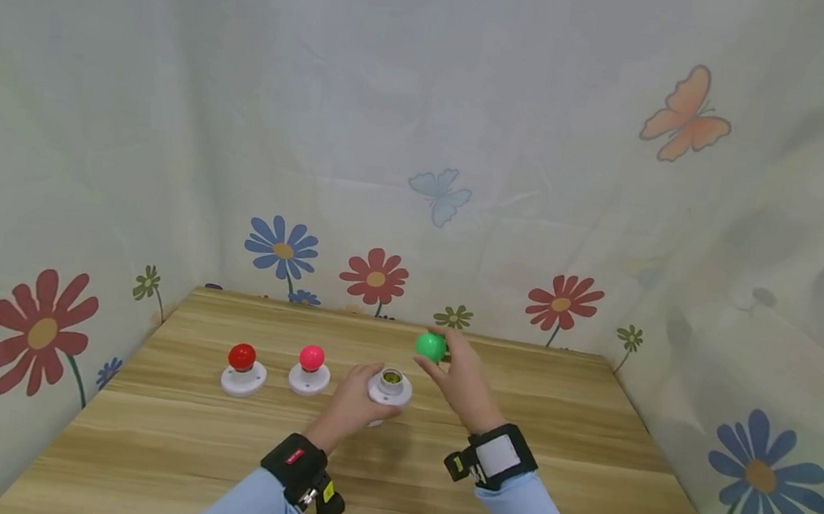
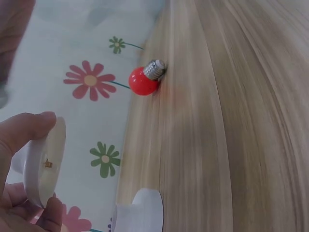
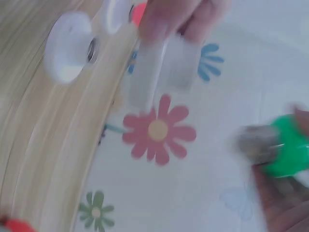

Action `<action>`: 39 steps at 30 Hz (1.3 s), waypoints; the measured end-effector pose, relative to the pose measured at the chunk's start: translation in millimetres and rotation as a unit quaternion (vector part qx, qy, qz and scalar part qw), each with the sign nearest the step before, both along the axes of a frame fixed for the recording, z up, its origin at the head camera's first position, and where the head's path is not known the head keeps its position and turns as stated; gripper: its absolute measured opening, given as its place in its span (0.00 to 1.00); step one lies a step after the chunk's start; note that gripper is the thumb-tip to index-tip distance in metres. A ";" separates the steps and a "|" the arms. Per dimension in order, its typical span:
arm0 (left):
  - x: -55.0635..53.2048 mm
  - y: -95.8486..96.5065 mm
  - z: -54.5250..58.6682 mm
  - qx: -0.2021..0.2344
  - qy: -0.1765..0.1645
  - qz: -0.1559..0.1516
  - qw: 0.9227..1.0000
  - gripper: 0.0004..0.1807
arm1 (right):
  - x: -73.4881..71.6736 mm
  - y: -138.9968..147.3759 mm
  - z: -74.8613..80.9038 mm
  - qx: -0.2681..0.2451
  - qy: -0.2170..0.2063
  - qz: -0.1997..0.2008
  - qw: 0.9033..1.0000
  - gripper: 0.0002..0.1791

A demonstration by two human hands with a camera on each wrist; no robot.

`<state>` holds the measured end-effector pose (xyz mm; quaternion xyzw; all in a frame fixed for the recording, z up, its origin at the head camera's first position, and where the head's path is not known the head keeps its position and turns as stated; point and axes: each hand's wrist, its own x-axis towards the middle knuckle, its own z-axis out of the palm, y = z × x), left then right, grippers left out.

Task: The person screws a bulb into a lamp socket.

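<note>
My left hand (image 1: 354, 402) grips a white round lamp socket (image 1: 398, 393) by the rim of its base, lifted off the table. Its threaded opening faces up toward the head camera; the left wrist view shows its hollow underside (image 2: 54, 162). To the right, my right hand (image 1: 465, 380) pinches a green light bulb (image 1: 430, 346) between thumb and fingers, its glass uppermost in the grip. The bulb's metal screw base (image 3: 258, 144) points toward the held socket in the right wrist view, apart from it. That view is blurred.
Left on the wooden table (image 1: 210, 454) stand a red bulb (image 1: 242, 356) and a pink bulb (image 1: 312, 357), each in a white socket. A loose red bulb (image 2: 144, 82) lies on its side near the back edge. Another white socket (image 3: 67, 48) stands below the held one. Patterned cloth surrounds the table.
</note>
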<state>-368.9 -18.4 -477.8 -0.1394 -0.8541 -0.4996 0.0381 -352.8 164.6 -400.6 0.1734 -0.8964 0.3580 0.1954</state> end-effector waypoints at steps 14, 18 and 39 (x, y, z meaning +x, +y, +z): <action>8.5 6.3 -2.6 0.033 0.028 -0.024 0.999 0.40 | -5.2 -19.9 -42.3 -0.080 0.005 0.118 0.990 0.28; 8.8 5.5 -4.7 0.039 0.026 -0.020 0.999 0.40 | -4.6 -20.0 -42.2 -0.104 -0.026 0.123 0.987 0.28; 9.1 1.8 0.4 0.041 0.040 -0.024 0.998 0.38 | -3.0 -14.8 -32.7 -0.105 -0.038 0.180 0.977 0.26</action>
